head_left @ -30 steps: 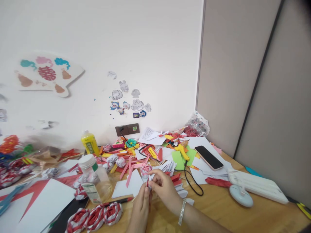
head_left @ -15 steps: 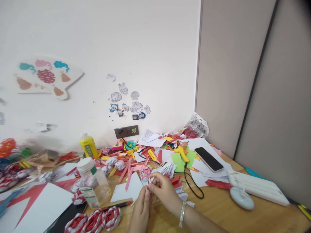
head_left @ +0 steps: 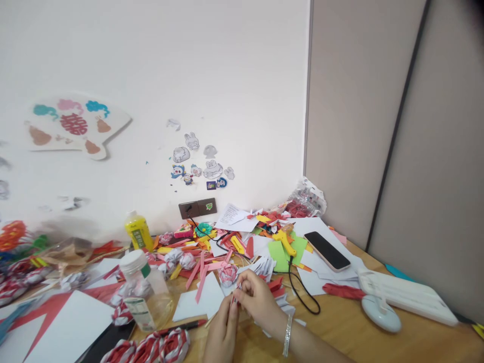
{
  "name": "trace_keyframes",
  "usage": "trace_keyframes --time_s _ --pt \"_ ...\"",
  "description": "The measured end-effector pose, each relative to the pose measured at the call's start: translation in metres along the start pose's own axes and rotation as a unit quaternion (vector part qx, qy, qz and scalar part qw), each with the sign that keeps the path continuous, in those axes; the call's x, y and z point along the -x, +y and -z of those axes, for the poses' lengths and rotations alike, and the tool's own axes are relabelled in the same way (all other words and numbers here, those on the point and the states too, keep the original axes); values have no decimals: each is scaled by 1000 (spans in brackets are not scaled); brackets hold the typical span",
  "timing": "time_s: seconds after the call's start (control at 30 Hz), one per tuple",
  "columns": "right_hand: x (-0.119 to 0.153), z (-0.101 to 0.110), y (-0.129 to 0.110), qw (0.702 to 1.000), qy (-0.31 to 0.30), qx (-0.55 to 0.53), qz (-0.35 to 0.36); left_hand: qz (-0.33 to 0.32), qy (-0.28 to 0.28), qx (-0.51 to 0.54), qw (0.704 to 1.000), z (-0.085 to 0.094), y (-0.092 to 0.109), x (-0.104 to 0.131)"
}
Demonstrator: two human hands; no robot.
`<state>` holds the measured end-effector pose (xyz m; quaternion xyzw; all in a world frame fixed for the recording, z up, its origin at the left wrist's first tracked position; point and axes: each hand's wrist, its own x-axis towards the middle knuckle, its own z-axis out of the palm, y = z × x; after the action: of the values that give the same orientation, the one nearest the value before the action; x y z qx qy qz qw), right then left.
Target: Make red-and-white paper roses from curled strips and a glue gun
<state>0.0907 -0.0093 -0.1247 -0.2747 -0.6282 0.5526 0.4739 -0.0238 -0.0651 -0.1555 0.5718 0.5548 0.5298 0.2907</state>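
Observation:
My left hand (head_left: 223,327) is closed at the front of the table, its thumb and fingers pinching a small red-and-white paper strip (head_left: 234,298). The thumb and forefinger of my right hand (head_left: 255,297) are closed on the upper part of that strip; most of it is hidden by fingers. A thin pale stick (head_left: 208,320) pokes out beside my left hand. Just behind the hands lies a pink-and-white paper rose (head_left: 228,275). White paper sheets (head_left: 191,304) lie to the left of it, and a pile of cut white strips (head_left: 260,266) to the right.
Several red-and-white paper twists (head_left: 151,348) lie front left, near a clear plastic jar (head_left: 155,297) and a yellow bottle (head_left: 138,232). Rightward are a yellow glue gun (head_left: 284,243) with its black cord, a phone (head_left: 327,250) and a white lamp (head_left: 408,295). Paper scraps cover the back.
The right hand's fingers have shifted slightly at the top of the strip, curling more. Both hands stay together in about the same place. The whole view has shifted slightly.

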Motion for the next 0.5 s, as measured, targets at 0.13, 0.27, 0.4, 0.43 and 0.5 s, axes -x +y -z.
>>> trace_keyframes --time_s 0.13,0.27,0.4,0.43,0.5 --pt "1 -2 -2 1000 17 -19 -16 -2 -14 -28 1000 2 1 -2" --pt "0 -3 -3 998 11 -41 -47 -4 -10 -42 999 2 4 -3" --pt "-2 -1 -4 995 6 -59 -78 -5 5 -47 999 2 9 -2" --pt "-3 0 -5 995 6 -63 -83 -6 7 -47 999 2 10 -1" --pt "-3 1 -5 994 6 -69 -90 -9 12 -46 999 2 13 -1"
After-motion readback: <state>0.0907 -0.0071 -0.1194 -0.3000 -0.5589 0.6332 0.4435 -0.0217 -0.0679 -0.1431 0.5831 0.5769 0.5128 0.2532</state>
